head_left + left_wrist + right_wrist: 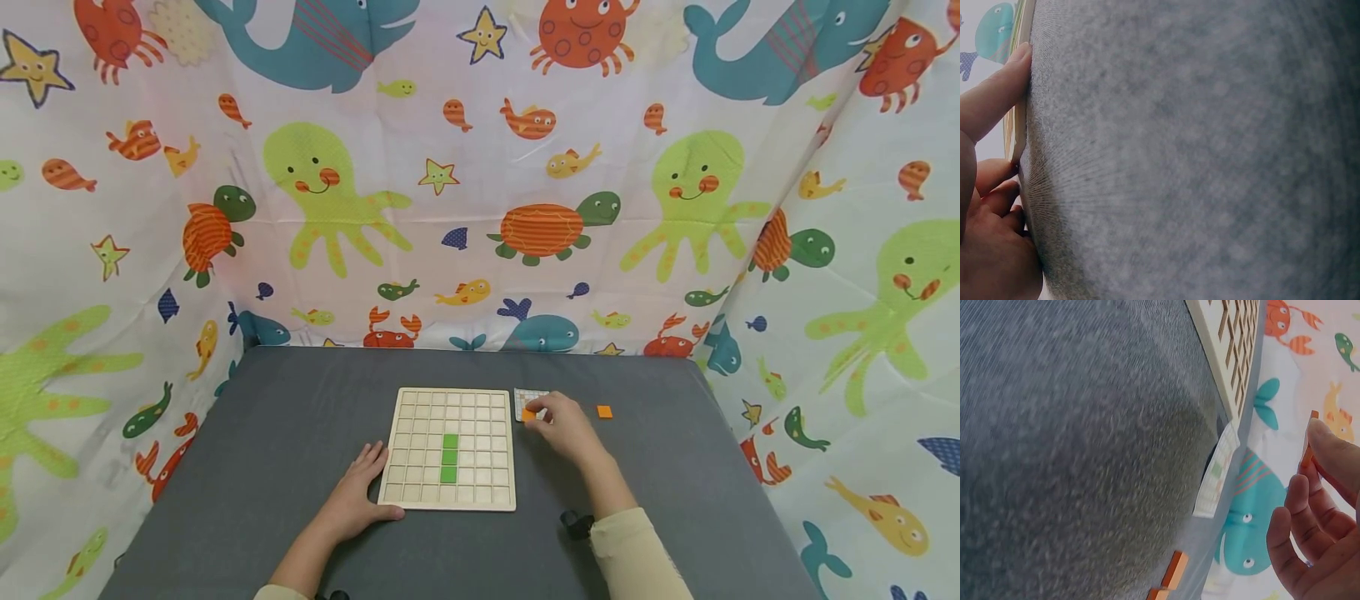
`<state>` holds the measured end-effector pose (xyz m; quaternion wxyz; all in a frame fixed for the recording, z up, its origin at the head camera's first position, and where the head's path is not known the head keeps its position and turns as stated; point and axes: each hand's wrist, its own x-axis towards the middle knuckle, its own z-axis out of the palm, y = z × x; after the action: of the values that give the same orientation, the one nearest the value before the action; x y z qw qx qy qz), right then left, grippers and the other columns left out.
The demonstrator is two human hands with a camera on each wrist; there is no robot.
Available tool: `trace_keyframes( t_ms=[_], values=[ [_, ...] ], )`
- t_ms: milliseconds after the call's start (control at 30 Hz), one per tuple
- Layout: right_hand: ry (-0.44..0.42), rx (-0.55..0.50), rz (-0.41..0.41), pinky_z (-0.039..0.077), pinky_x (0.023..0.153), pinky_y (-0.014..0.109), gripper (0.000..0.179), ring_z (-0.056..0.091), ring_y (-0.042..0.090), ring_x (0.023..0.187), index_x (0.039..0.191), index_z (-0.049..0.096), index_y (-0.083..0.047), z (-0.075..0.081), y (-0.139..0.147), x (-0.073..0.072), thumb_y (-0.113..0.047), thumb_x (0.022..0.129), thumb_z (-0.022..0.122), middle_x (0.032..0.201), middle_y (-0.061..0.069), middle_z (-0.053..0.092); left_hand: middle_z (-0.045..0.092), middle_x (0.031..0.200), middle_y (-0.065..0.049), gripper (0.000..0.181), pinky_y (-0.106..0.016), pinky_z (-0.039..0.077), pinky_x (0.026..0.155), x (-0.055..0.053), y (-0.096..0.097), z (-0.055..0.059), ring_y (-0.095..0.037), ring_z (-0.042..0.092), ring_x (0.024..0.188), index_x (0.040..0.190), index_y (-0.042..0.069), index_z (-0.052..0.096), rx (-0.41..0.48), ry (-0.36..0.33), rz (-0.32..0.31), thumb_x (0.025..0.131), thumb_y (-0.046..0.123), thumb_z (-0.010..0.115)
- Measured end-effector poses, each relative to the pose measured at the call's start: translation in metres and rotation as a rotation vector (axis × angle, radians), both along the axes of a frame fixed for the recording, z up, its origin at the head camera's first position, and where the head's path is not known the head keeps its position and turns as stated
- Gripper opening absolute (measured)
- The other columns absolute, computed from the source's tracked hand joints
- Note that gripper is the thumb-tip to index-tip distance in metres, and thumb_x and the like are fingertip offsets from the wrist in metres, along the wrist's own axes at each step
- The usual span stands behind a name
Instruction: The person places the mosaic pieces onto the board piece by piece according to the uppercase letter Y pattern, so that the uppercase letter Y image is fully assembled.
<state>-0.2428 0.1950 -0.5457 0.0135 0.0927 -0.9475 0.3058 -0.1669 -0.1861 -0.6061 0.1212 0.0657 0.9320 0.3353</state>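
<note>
A light wooden board [480, 492] with a grid of square cells lies on the table, with green square tiles [449, 457] lined up in one column. My left hand [352, 497] rests at its near left corner, thumb along the front edge and fingers touching the left side. The thumb [997, 94] also shows against the board's edge in the left wrist view. Between thumb and fingertips, my right hand [564, 429] pinches an orange square tile [1309, 447], held above a small printed grid card [522, 395]. The hand covers part of that card.
Right of the hand lies another orange tile [604, 412]; the right wrist view shows two orange tiles [1175, 570] on the table. A grey cloth [300, 417] covers the table. Curtains with sea animals [540, 229] hang behind and at both sides.
</note>
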Motion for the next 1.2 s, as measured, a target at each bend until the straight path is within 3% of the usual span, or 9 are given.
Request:
trace_keyframes(
  t_ms=[233,733,1200],
  values=[
    [-0.013,0.0,0.046,0.048,0.067,0.029,0.022,0.056,0.013,0.078,0.108,0.077,-0.015,0.001,-0.016,-0.002,-0.019,0.087,0.081,0.109,0.002,0.068,0.024,0.167,-0.014,0.115,-0.065,0.024,0.118,0.001,0.0,0.0,-0.037,0.012,0.156,0.157,0.007,0.035,0.008,-0.005,0.005,0.066,0.046,0.092],
    [-0.027,-0.015,0.14,0.048,0.061,0.027,0.021,0.054,0.014,0.075,0.11,0.076,-0.014,0.003,-0.046,-0.008,-0.02,0.09,0.078,0.095,0.002,0.064,0.025,0.167,-0.015,0.115,-0.065,0.023,0.117,0.0,0.0,0.0,-0.038,0.012,0.156,0.157,0.006,0.035,0.007,0.002,-0.004,0.066,0.046,0.092],
    [-0.073,-0.047,0.184,0.049,0.067,0.029,0.024,0.056,0.015,0.085,0.116,0.075,-0.015,0.006,-0.071,-0.012,-0.023,0.093,0.075,0.109,0.002,0.066,0.024,0.167,-0.014,0.116,-0.065,0.023,0.118,-0.001,-0.001,-0.002,-0.037,0.012,0.156,0.157,0.007,0.036,0.008,0.004,-0.003,0.064,0.048,0.092]
  ],
)
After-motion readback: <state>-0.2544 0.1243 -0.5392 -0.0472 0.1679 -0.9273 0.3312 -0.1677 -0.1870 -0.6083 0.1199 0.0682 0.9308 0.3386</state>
